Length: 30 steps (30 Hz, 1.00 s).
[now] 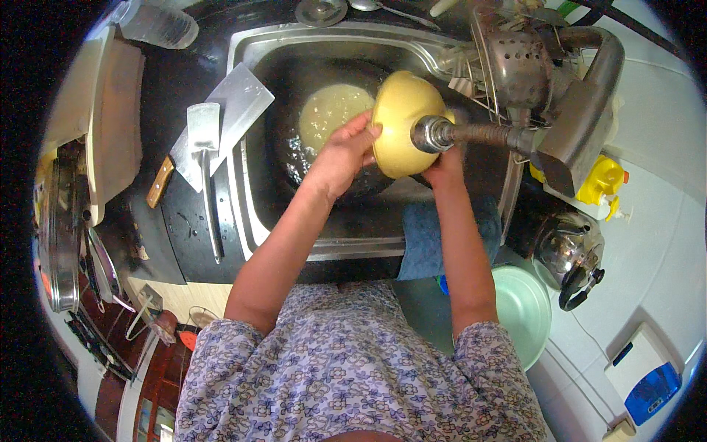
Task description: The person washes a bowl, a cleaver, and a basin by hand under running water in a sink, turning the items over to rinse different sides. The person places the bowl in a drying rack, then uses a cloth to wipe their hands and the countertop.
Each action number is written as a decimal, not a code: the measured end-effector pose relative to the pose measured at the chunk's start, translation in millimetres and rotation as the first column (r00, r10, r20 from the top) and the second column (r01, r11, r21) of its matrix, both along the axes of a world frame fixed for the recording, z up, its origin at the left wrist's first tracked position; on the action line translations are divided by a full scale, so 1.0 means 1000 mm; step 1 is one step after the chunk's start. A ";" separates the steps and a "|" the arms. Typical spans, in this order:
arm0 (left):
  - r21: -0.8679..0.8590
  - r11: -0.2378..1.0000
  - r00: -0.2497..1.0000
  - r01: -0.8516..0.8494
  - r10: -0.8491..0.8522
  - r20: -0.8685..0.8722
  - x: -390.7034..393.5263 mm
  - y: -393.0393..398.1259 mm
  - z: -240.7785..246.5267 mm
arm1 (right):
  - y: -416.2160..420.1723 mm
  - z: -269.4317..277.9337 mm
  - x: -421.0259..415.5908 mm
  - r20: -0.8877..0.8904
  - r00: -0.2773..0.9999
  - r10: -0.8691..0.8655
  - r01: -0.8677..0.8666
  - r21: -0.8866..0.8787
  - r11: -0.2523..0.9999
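Observation:
Over the sink [246, 182] a yellow bowl [399, 119] is tilted on its side under the flexible faucet [436, 134]. My left hand [345, 149] grips the bowl's left rim, thumb on its outer side. Behind the bowl's lower right side is my right hand [444, 163]; its fingers are mostly hidden, and it appears to hold the bowl there. Cloudy yellowish liquid [334, 116] lies in a dark round vessel in the sink. Left of the sink, a metal spatula [203, 127] rests across a cleaver [240, 108] with a wooden handle.
A blue cloth [425, 237] hangs over the sink's front edge. At the right stand a metal kettle [569, 246], a yellow pump bottle [602, 179] and a metal utensil holder [519, 66]. A pale green basin [522, 315] is below. A metal lid [321, 10] lies behind the sink.

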State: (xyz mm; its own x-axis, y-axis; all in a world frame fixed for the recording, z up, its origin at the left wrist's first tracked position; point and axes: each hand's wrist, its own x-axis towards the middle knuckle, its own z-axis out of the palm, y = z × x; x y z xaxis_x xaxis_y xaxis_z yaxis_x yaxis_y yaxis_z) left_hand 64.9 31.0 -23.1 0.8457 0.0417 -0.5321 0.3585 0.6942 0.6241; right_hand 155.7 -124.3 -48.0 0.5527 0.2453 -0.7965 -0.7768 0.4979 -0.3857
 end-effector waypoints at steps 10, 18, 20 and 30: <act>-0.144 0.989 0.980 0.044 -0.071 -0.188 -0.046 0.003 -0.038 | -0.032 -0.024 0.001 0.358 0.910 0.209 -0.111 -0.276 0.955; -0.237 0.947 0.963 -0.219 0.169 -0.212 -0.015 0.024 -0.046 | -0.008 -0.026 0.015 0.576 0.683 0.449 -0.113 -0.524 0.844; -0.252 0.926 0.956 -0.281 0.249 -0.152 -0.016 0.023 -0.051 | -0.005 -0.018 0.014 0.536 0.729 0.425 -0.178 -0.452 0.874; -0.189 0.928 0.945 -0.322 0.326 -0.011 -0.018 0.032 -0.030 | -0.029 -0.017 -0.040 0.242 0.634 0.734 -0.261 -0.827 0.498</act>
